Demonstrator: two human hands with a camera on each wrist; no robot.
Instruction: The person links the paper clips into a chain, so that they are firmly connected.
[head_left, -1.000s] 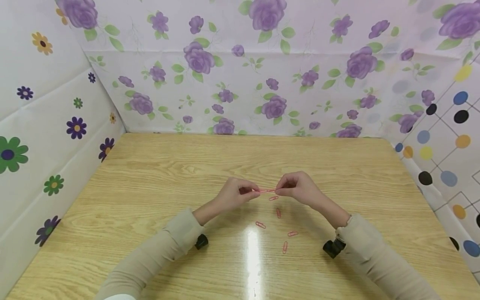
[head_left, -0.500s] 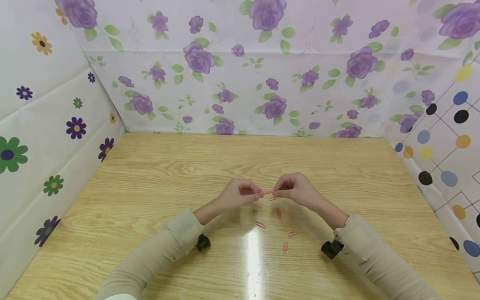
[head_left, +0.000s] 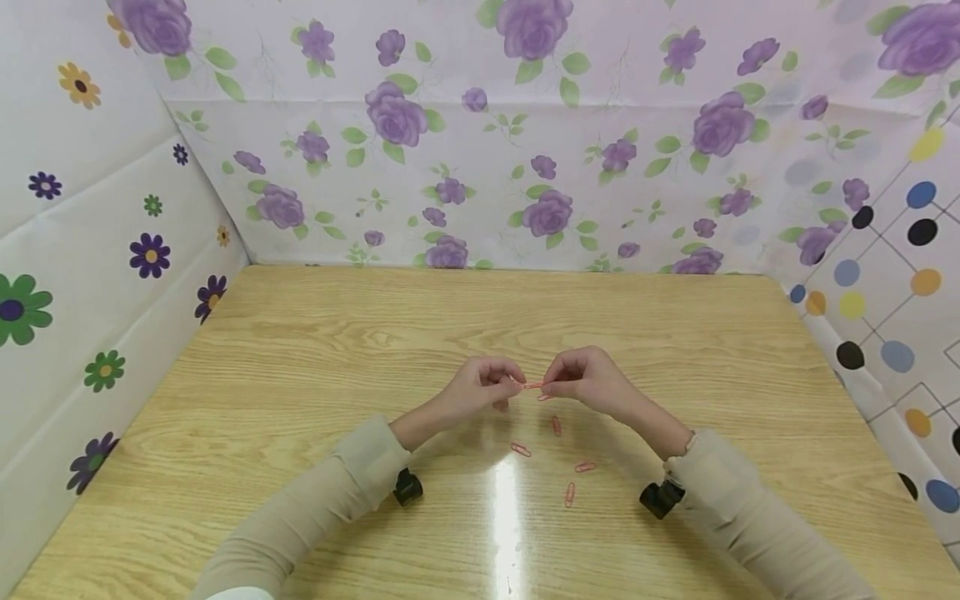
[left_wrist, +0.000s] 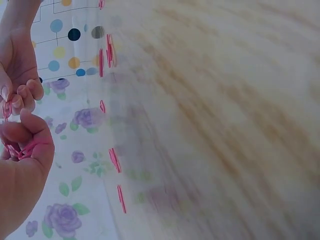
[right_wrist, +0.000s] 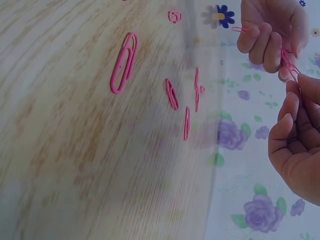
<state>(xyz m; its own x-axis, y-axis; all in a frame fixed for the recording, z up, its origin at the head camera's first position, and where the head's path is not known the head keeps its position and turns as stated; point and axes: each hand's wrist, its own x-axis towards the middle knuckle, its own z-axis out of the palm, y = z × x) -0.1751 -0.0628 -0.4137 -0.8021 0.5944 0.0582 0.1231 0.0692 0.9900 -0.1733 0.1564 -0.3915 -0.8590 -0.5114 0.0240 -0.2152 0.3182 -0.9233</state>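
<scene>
Pinching pink paperclips [head_left: 532, 385] in both hands: left hand [head_left: 472, 390] and right hand [head_left: 596, 382], fingers curled, thumbs pressing, nearly meeting over the table [head_left: 337, 333]. Held clips bridge the gap end to end: thin bent wire, smooth, rounded loops; more pink wire tucked in the left hand's curl. Whether hooked together, cannot tell. Five loose clips [head_left: 586, 467], flat narrow ovals, scattered on glossy yellow woodgrain. Sleeves [head_left: 367, 458] beige, wrinkled. Behind, creased floral cloth [head_left: 337, 212].
</scene>
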